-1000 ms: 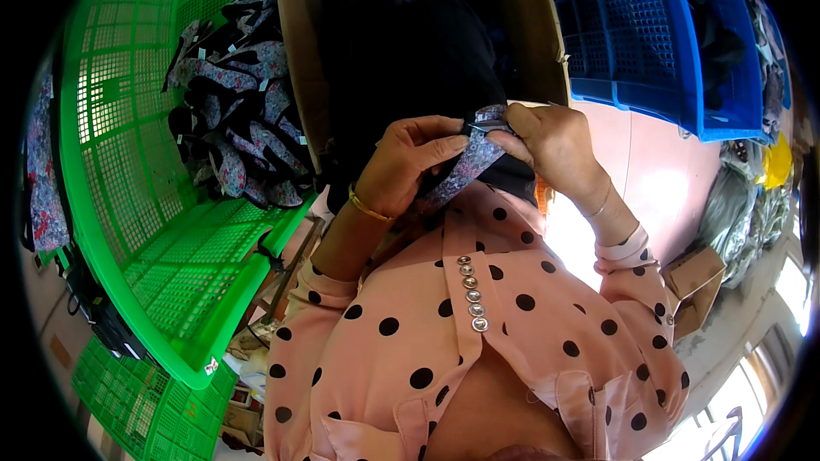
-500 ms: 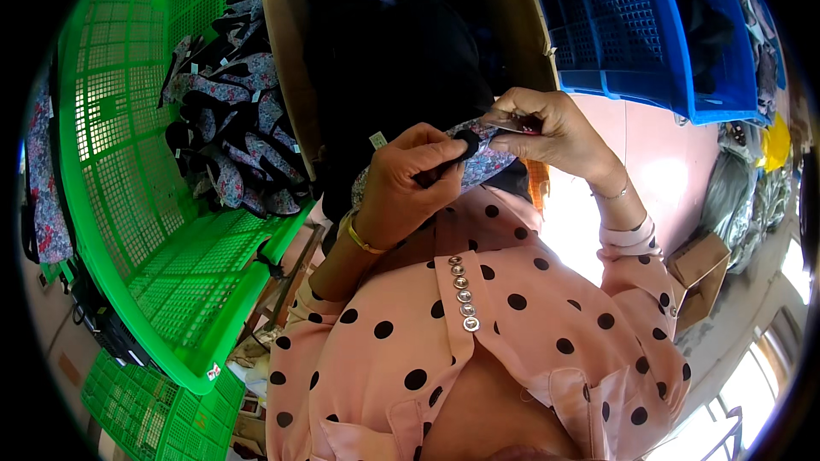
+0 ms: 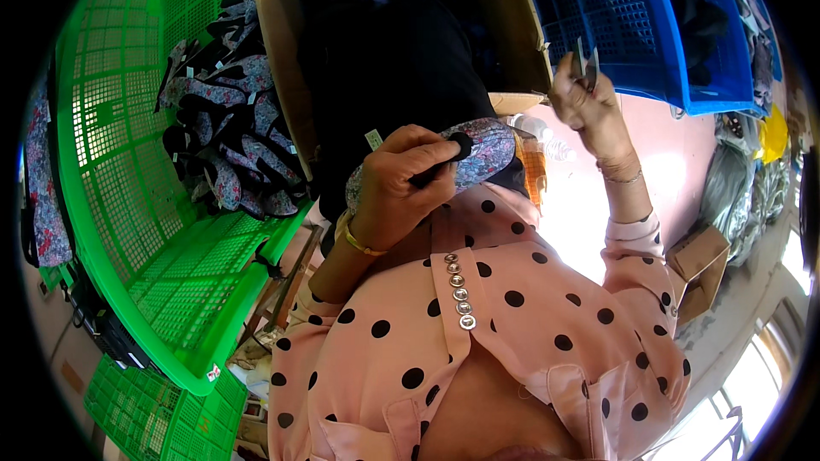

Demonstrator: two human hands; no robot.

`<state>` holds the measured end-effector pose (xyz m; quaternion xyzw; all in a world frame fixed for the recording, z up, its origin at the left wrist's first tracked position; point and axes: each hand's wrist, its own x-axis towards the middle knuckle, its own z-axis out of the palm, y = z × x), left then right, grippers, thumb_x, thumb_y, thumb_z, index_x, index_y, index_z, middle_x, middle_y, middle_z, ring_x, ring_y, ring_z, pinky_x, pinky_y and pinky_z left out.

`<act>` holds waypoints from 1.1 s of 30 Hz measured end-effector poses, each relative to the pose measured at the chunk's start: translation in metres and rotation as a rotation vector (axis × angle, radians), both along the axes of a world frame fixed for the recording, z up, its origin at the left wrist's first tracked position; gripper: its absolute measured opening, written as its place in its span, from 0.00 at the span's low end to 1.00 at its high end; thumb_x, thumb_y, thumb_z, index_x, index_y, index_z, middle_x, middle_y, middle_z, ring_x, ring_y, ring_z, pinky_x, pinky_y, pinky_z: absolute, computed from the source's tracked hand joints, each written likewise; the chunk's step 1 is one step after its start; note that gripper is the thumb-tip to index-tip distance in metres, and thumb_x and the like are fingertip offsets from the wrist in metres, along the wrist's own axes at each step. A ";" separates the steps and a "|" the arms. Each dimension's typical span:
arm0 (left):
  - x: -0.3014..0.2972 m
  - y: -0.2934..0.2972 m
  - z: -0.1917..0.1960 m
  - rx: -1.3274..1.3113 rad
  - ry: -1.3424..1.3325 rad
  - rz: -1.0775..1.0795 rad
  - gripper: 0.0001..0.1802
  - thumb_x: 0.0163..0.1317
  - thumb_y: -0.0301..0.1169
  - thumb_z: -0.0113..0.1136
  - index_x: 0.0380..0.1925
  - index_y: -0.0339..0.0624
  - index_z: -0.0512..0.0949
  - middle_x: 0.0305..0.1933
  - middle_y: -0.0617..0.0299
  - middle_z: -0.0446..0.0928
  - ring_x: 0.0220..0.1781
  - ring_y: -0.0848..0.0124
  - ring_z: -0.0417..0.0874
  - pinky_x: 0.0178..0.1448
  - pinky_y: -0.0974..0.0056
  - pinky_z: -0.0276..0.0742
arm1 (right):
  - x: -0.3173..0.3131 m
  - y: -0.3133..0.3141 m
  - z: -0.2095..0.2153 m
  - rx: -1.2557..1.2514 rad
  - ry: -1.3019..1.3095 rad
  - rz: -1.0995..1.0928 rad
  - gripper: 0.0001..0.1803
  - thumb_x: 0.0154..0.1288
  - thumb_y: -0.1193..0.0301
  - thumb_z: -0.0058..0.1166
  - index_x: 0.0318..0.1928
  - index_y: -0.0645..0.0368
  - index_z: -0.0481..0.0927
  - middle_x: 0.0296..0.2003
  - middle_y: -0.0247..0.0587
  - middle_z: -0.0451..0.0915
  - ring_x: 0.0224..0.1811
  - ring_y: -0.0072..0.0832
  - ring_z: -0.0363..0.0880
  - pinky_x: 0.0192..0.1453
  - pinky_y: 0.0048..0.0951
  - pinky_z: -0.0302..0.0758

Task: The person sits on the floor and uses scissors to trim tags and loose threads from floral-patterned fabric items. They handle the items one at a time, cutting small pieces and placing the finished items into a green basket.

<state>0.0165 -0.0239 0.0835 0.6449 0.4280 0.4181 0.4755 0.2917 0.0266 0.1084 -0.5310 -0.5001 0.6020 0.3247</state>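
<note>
My left hand (image 3: 408, 172) is closed on a floral fabric piece (image 3: 491, 147) with black trim, pinching its dark edge between thumb and fingers. The piece lies across my lap, and a small white label (image 3: 373, 139) sticks out beside my knuckles. My right hand (image 3: 589, 111) is raised to the right, apart from the fabric. Thread snips (image 3: 583, 64) are in its grip, with the two metal blades pointing up and spread apart.
On the left stands a green plastic basket (image 3: 184, 307) with a pile of similar floral pieces (image 3: 235, 124). A cardboard box (image 3: 286, 51) holding dark cloth is in front. Blue crates (image 3: 636, 30) stand at the far right, near a small carton (image 3: 700, 269) and plastic bags (image 3: 730, 188).
My right hand has left the fabric and moved up and right with the snips, whose blades now show. My left hand keeps its grip on the fabric, almost in place.
</note>
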 end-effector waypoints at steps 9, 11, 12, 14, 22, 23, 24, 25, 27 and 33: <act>0.000 0.001 0.017 0.027 0.056 0.014 0.12 0.48 0.18 0.64 0.36 0.31 0.83 0.35 0.51 0.83 0.36 0.65 0.85 0.39 0.67 0.81 | -0.021 -0.012 0.004 0.349 -0.395 0.166 0.12 0.64 0.68 0.61 0.43 0.62 0.80 0.32 0.36 0.81 0.23 0.19 0.76 0.29 0.17 0.71; 0.000 0.002 0.023 0.003 0.033 0.005 0.12 0.49 0.18 0.64 0.36 0.30 0.83 0.34 0.51 0.83 0.35 0.67 0.86 0.39 0.68 0.81 | -0.032 -0.014 0.024 0.413 -0.323 0.303 0.17 0.58 0.65 0.66 0.44 0.61 0.80 0.35 0.38 0.82 0.23 0.20 0.77 0.28 0.16 0.71; 0.000 0.001 0.026 -0.010 0.021 0.003 0.12 0.49 0.18 0.64 0.36 0.30 0.83 0.33 0.50 0.84 0.35 0.68 0.86 0.39 0.69 0.81 | -0.037 -0.014 0.035 0.451 -0.328 0.396 0.20 0.54 0.64 0.69 0.44 0.61 0.80 0.36 0.39 0.83 0.24 0.19 0.78 0.29 0.17 0.71; 0.003 -0.003 0.030 -0.128 -0.064 0.038 0.12 0.50 0.18 0.63 0.37 0.30 0.82 0.31 0.53 0.83 0.33 0.73 0.84 0.37 0.71 0.79 | -0.049 -0.018 0.047 0.668 -0.520 0.437 0.22 0.46 0.67 0.71 0.42 0.61 0.80 0.30 0.39 0.82 0.24 0.25 0.80 0.30 0.21 0.74; 0.004 0.006 0.038 -0.288 -0.223 0.007 0.12 0.54 0.16 0.59 0.41 0.29 0.80 0.29 0.65 0.79 0.31 0.83 0.77 0.37 0.77 0.73 | -0.019 -0.007 0.033 0.598 -0.598 -0.166 0.09 0.64 0.81 0.52 0.44 0.61 0.78 0.28 0.33 0.78 0.25 0.16 0.75 0.28 0.17 0.71; 0.003 0.007 0.040 -0.270 -0.254 -0.042 0.12 0.55 0.16 0.59 0.41 0.30 0.79 0.30 0.64 0.79 0.32 0.83 0.77 0.39 0.77 0.73 | -0.014 -0.003 0.035 0.516 -0.543 -0.214 0.08 0.67 0.78 0.51 0.45 0.61 0.78 0.27 0.32 0.77 0.26 0.15 0.74 0.28 0.16 0.70; 0.003 0.009 0.043 -0.252 -0.284 -0.091 0.12 0.55 0.16 0.58 0.41 0.30 0.78 0.31 0.64 0.79 0.34 0.83 0.78 0.40 0.77 0.74 | -0.012 0.001 0.037 0.434 -0.487 -0.261 0.08 0.70 0.75 0.50 0.46 0.61 0.78 0.27 0.32 0.77 0.26 0.13 0.73 0.28 0.16 0.70; 0.000 0.011 0.045 -0.322 -0.286 -0.202 0.13 0.55 0.17 0.58 0.42 0.30 0.77 0.37 0.63 0.80 0.39 0.82 0.78 0.46 0.75 0.74 | -0.017 -0.001 0.047 0.413 -0.355 -0.169 0.09 0.72 0.73 0.49 0.47 0.62 0.79 0.27 0.32 0.77 0.26 0.12 0.73 0.28 0.15 0.69; -0.001 0.008 0.053 -0.456 -0.352 -0.296 0.14 0.55 0.18 0.59 0.43 0.31 0.76 0.39 0.62 0.80 0.42 0.81 0.78 0.49 0.74 0.74 | -0.035 -0.002 0.055 0.355 -0.110 0.038 0.11 0.71 0.69 0.51 0.46 0.64 0.80 0.32 0.34 0.80 0.34 0.18 0.78 0.37 0.19 0.74; -0.018 0.006 0.065 -0.360 -0.172 -0.445 0.21 0.52 0.28 0.69 0.45 0.31 0.77 0.42 0.56 0.81 0.44 0.75 0.80 0.51 0.70 0.75 | -0.064 -0.015 0.029 0.121 0.247 0.578 0.30 0.63 0.50 0.59 0.48 0.67 0.77 0.41 0.39 0.80 0.44 0.24 0.77 0.48 0.27 0.73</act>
